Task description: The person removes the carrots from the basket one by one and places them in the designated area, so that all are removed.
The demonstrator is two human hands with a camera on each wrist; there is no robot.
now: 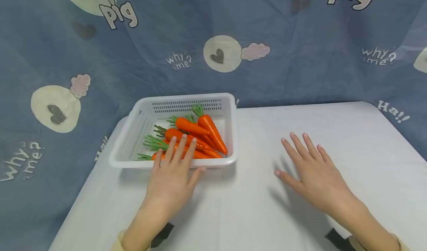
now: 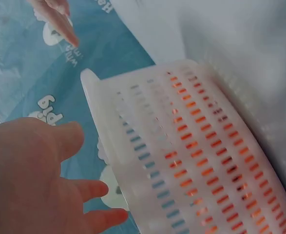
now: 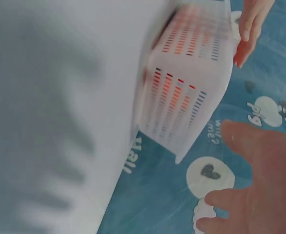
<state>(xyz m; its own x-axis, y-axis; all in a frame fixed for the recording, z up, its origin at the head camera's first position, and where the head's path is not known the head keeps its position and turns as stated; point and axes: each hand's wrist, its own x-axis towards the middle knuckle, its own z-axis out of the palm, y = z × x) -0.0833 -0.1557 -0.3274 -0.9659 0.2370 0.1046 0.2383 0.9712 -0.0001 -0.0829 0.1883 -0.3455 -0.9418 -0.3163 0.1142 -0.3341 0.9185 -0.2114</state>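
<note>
Several orange carrots (image 1: 209, 130) with green stem tops lie piled in a white slotted plastic basket (image 1: 140, 108), which stands at the table's left. My left hand (image 1: 171, 180) hovers at the near rim with fingers spread and straight, and holds nothing; its fingertips overlap the nearest carrots in the head view. In the left wrist view the hand (image 2: 30, 175) is beside the basket wall (image 2: 133, 112), and orange shows through the slots. My right hand (image 1: 317, 180) is held over the table to the right of the basket, fingers spread, holding nothing.
A white cloth covers the table (image 1: 253, 139). Behind it hangs a blue printed curtain (image 1: 160, 32) with pig lettering and pale round patches. Shadows of both hands fall on the cloth. Dark straps (image 1: 163, 234) show near the wrists.
</note>
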